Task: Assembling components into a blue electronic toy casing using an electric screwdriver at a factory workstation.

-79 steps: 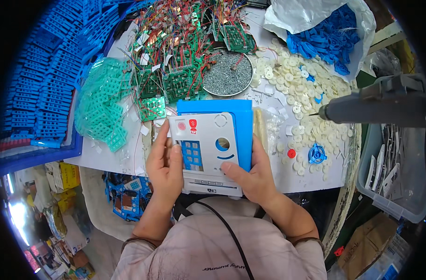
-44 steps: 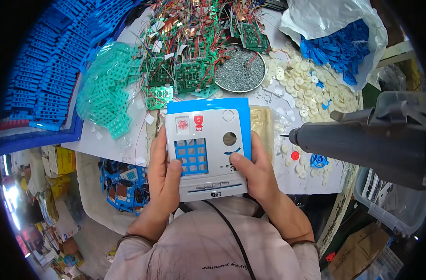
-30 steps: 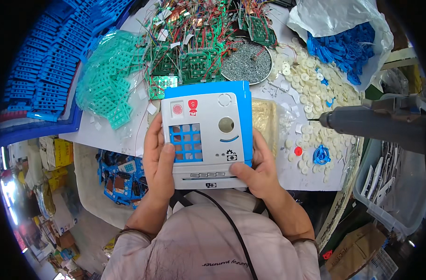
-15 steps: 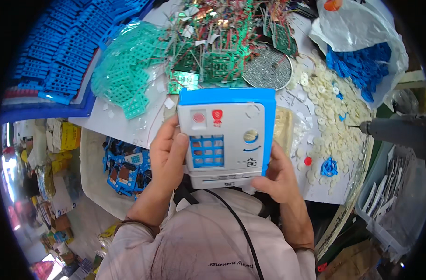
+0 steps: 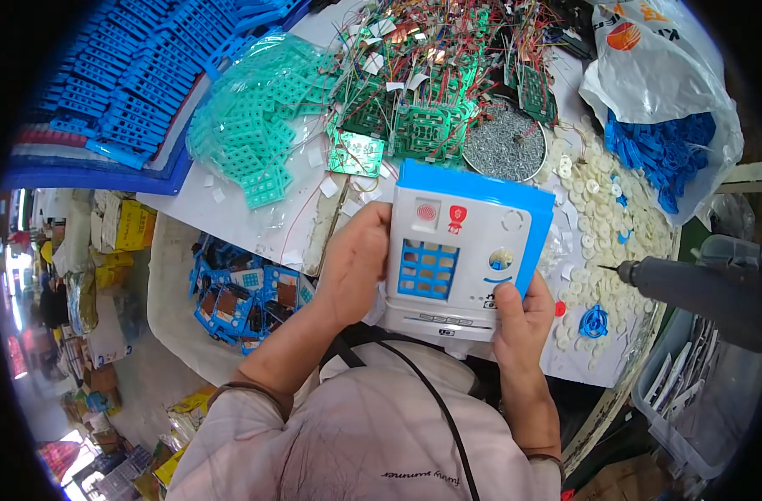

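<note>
White tabletop [image 5: 239, 219] is pretty much swamped: mint-green perforated sheets [image 5: 260, 117] under crinkly clear film, flat green circuit boards [image 5: 431, 129] tangled in thin wires, a heap of gritty grey metal bits [image 5: 506, 146], and smooth cream discs [image 5: 598, 221] scattered on the right. Yellow packaging [image 5: 135, 225] clutters the room off left. Smooth white-and-blue plastic casing [image 5: 473, 250], boxy with a grid window, is up over the table's front edge. Right hand [image 5: 521, 326] has it, thumb on the face; left hand [image 5: 360, 263] is curled at its left edge, fingers hidden, so can't tell if it's gripping.
</note>
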The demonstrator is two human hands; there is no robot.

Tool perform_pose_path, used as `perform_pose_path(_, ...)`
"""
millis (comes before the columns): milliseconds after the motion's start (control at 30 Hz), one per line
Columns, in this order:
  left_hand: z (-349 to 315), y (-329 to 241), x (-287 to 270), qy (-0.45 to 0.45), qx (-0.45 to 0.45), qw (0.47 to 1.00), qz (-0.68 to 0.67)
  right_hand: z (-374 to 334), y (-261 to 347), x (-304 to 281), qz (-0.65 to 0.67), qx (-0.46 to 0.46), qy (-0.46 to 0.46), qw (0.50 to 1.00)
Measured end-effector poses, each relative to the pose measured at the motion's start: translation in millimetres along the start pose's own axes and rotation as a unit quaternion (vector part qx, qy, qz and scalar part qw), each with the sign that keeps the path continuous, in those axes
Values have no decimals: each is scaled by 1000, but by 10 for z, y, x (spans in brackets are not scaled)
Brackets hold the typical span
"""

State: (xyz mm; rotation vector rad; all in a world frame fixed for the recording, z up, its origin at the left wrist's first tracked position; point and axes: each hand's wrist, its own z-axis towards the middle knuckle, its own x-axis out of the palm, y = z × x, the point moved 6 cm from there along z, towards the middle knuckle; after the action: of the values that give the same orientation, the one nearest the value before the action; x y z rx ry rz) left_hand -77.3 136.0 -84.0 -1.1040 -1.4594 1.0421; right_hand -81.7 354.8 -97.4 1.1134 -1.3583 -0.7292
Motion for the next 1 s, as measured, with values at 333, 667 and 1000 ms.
perform_pose_path(333,402,-174,86,-48,113,986,112,-63,18,45,-66,-37,-26,997)
perform_pose_path(667,-82,116,76,-69,107,974,186,-65,-81,15,-18,-42,-62,997)
perform_pose_path(1000,-72,-266,378,44,142,942,301,8,45,-202,-37,21,-13,999)
